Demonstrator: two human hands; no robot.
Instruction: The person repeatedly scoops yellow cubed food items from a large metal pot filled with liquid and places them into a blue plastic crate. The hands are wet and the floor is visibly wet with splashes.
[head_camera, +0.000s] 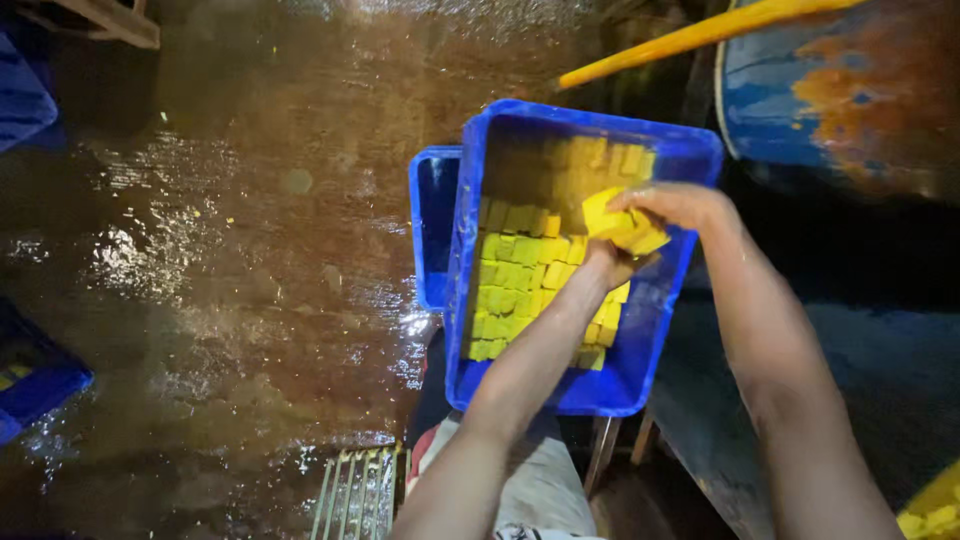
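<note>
Both hands meet over the right half of the blue crate (470, 300). The right hand (672, 205) clamps a yellow block (622, 225) from above, its long axis slanting toward the crate's right wall; the left hand (608, 264) cups it from beneath.

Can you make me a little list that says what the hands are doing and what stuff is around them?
left hand: under a stack of yellow blocks, holding it
right hand: on top of the same stack
blue crate: holds rows of yellow blocks, stack held above it
second blue crate: behind the first one, to its left
floor: brown, wet, shiny
rusty blue drum: top right
yellow pole: slanting above the crate
</note>
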